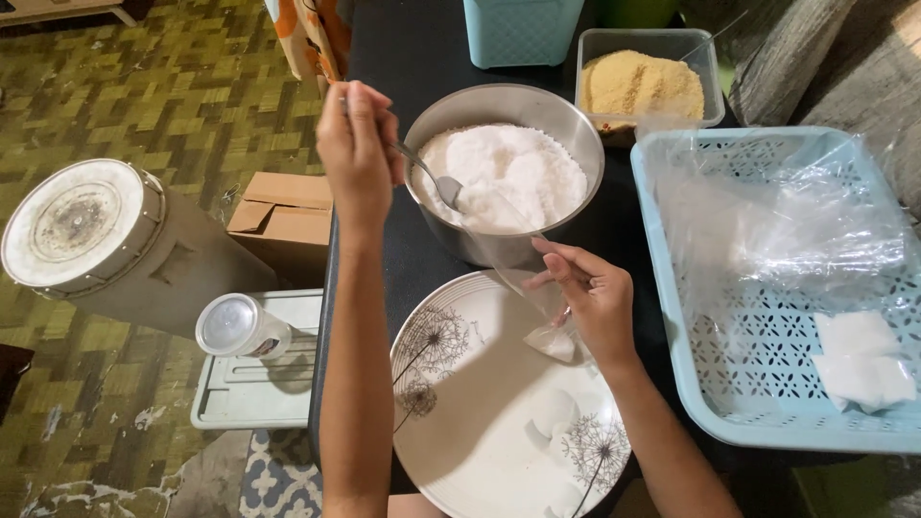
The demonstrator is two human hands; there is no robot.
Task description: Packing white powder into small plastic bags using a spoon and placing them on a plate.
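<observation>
My left hand (357,153) is raised over the table's left edge and grips a metal spoon (434,176) whose bowl rests in the white powder (508,176) inside a steel pot (502,113). My right hand (593,299) pinches a small clear plastic bag (537,288) with a little white powder at its bottom, held tilted above a white plate (480,422) printed with dandelions. The bag's open mouth reaches up to the pot's rim near the spoon.
A light blue basket (739,422) on the right holds clear plastic and filled white packets (863,360). A clear tub of yellowish crumbs (643,84) and a teal container (518,29) stand behind. On the floor left: a metal drum (86,230), cardboard box (283,219), jar (240,326).
</observation>
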